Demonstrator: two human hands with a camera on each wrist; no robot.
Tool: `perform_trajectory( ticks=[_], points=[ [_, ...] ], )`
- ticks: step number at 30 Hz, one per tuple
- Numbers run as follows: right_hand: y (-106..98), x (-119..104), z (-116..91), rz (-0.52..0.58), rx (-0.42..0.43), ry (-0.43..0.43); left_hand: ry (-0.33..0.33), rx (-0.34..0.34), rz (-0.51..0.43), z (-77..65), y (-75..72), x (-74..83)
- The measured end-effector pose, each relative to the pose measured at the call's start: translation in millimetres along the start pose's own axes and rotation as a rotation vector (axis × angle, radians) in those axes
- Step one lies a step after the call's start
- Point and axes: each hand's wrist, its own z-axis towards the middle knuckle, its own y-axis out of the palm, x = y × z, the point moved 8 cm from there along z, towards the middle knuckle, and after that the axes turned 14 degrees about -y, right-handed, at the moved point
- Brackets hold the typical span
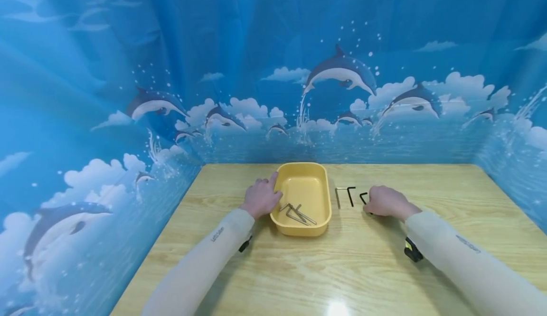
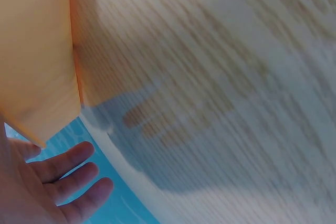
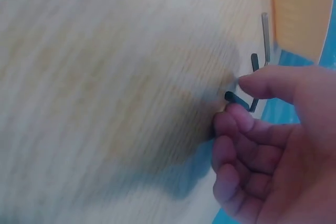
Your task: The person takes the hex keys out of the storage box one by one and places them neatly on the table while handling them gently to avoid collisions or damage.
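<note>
My left hand (image 1: 261,196) holds the left rim of a yellow plastic tray (image 1: 328,197), thumb over the inside. In the left wrist view, three fingers (image 2: 86,200) extend outside the tray wall. Several metal hex keys (image 1: 299,214) lie crossed at the tray's near end. Right of the tray, my right hand (image 1: 386,202) is low over the table at a black hex key (image 1: 363,196), partly hidden by the fingers. The right wrist view shows that key's end (image 3: 231,97) in the gap between thumb and forefinger; the other fingers are bent.
Between the tray and my right hand lie a silver hex key (image 1: 338,198) and another black hex key (image 1: 351,197). The wood-grain table (image 1: 290,278) meets a blue dolphin-print curtain (image 1: 256,135) at its back and sides.
</note>
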Motion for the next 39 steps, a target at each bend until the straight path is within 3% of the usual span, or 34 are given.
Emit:
perform_trajectory(
  ticks=[9, 22, 39],
  points=[
    [2.1, -1.0, -5.3, -0.046, 0.046, 0.003, 0.006, -0.006, 0.004, -1.1, -1.2, 0.2],
    [0.0, 3.9, 11.7, -0.042, 0.096, 0.022, 0.024, 0.012, 0.003, -1.3, -0.5, 0.0],
    [1.2, 1.0, 20.9, -0.03, 0.096, -0.005, 0.001, -0.002, -0.007, -0.6, 0.4, -0.3]
  ],
)
